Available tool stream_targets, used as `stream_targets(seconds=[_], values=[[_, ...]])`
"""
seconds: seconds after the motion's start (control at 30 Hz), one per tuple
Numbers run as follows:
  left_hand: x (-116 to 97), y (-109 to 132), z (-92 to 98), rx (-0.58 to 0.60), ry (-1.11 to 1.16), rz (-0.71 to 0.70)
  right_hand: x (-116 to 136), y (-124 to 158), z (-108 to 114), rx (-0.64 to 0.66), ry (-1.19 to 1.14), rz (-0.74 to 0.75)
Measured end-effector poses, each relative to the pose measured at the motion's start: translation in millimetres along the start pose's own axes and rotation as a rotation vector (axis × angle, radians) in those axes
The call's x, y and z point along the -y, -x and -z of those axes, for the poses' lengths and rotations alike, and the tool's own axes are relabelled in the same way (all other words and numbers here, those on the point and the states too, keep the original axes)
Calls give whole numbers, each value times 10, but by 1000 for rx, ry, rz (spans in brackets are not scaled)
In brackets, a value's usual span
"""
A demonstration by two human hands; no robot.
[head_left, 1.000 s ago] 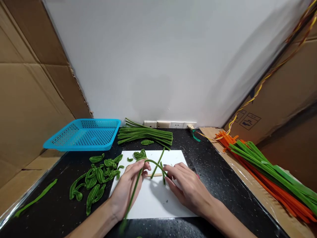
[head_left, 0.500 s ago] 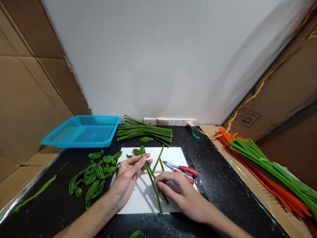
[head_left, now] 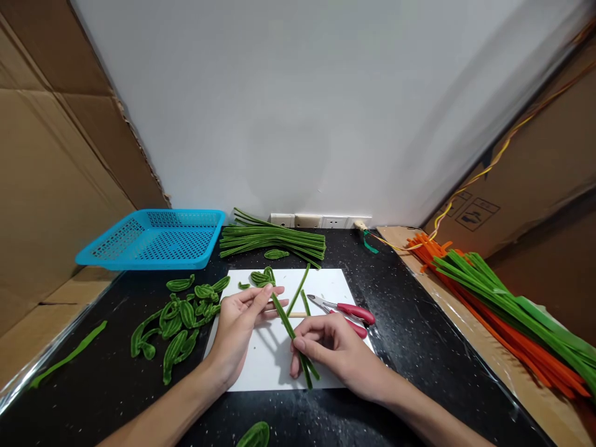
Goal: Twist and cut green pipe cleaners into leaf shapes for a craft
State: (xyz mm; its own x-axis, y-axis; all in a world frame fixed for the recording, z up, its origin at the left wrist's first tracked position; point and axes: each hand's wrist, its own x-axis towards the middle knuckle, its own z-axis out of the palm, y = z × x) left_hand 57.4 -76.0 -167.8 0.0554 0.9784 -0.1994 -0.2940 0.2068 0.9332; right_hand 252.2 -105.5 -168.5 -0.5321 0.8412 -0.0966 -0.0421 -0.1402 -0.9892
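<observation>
Green fuzzy stems [head_left: 283,315] slant down between my hands above a white sheet [head_left: 261,366]. Their upper end is pinched between the thumb and fingers of my left hand [head_left: 242,320]. Lower down, the thumb and forefinger of my right hand [head_left: 330,351] close on the same stems. On the sheet lie more green stems [head_left: 298,290], a thin wooden stick [head_left: 298,315] partly hidden by the hands, and green leaf-like loops [head_left: 263,277]. Red-handled pliers [head_left: 354,312] rest just beyond my right hand, their jaws pointing left.
Several looped green pieces [head_left: 179,316] lie left of the sheet, and one [head_left: 255,436] sits at the front edge. Behind are a blue basket [head_left: 162,242] and a bundle of green stems [head_left: 274,242]. Orange strips [head_left: 512,354] and green strips [head_left: 507,298] lie at the right.
My right hand has closed on the stems hanging from my left hand. The stems are now closer together, and the view has tilted slightly.
</observation>
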Motion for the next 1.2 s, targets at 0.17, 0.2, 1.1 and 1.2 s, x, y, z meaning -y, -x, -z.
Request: stream_targets(seconds=[0.17,0.2,1.1,1.2], values=[[1,15,-2,156,-119,-26,30,4,-20,3,-14,10],[5,18,-3,171,-137,-30,32,6,-23,9,-17,12],[24,9,-48,135,-176,-195,83,-21,126,173,-180,-203],[12,11,-56,154,-160,-167,76,-15,136,187,-175,-203]])
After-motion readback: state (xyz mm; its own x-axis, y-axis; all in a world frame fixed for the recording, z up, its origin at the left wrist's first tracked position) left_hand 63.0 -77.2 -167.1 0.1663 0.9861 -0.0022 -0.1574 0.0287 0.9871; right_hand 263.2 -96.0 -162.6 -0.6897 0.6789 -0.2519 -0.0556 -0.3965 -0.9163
